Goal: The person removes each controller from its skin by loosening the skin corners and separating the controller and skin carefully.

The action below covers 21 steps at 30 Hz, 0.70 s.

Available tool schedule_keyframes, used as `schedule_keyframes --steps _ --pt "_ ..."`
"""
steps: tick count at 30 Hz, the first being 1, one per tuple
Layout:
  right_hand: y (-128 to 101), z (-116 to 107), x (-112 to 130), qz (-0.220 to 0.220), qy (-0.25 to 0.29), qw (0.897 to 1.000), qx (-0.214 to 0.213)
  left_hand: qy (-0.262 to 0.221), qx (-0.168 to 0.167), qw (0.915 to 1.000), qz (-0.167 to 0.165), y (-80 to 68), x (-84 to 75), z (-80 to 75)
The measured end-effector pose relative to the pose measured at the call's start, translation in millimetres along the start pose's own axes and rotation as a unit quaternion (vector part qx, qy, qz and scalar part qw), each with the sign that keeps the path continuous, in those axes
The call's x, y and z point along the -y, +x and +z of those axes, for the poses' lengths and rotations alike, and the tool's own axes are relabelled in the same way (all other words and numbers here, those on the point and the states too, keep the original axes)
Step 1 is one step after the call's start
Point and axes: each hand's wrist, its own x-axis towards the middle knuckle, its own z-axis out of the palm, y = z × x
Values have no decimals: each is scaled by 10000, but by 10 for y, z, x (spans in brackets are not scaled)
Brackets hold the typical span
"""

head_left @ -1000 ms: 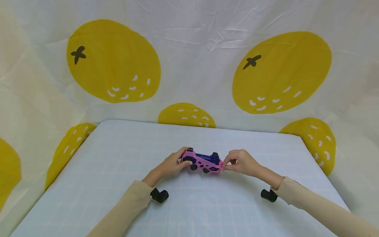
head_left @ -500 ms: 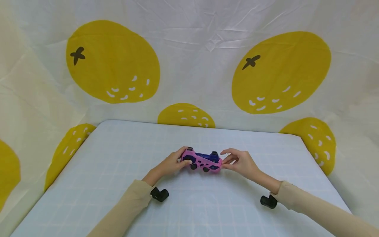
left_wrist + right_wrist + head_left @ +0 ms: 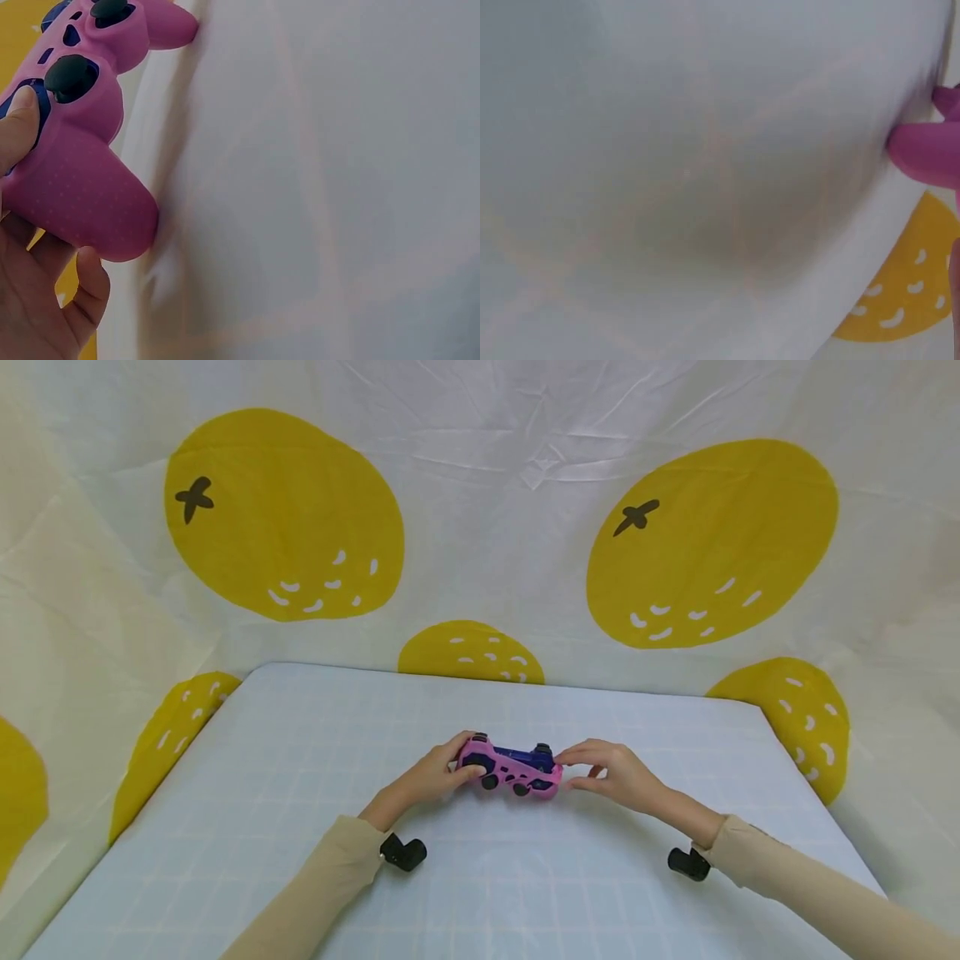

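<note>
A blue game controller (image 3: 517, 758) wears a pink silicone cover (image 3: 512, 772) with cut-outs for the dark thumbsticks. Toward the right, the cover's upper edge sits below the blue shell, which lies bare there. My left hand (image 3: 431, 775) grips the left end, thumb over the face; in the left wrist view its thumb (image 3: 22, 124) lies by one thumbstick. My right hand (image 3: 618, 775) is at the right end, fingertips by the cover's upper corner and thumb a little apart from it. In the right wrist view only a cover handle (image 3: 930, 154) and a sliver of finger show.
A pale checked cloth covers the table (image 3: 315, 760). Behind it hangs a white curtain (image 3: 495, 527) printed with large yellow fruit. A black wrist camera (image 3: 403, 853) sits on the left cuff, another black camera (image 3: 687, 864) on the right one.
My right hand has gone from pinching the cover's right end to loosened fingers, the thumb now apart from it. The left hand and controller have stayed nearly still.
</note>
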Motion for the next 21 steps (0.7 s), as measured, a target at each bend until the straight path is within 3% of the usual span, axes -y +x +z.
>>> schedule_keyframes --steps 8,16,21 --pt "191 -75 -34 60 -1 9986 522 68 84 9999 96 -18 -56 33" --pt "248 -114 -58 -571 -321 9936 919 132 -29 9999 25 -59 -95 61" --pt "185 -87 -70 -348 -214 9929 1116 153 -19 9998 143 -71 -96 63"
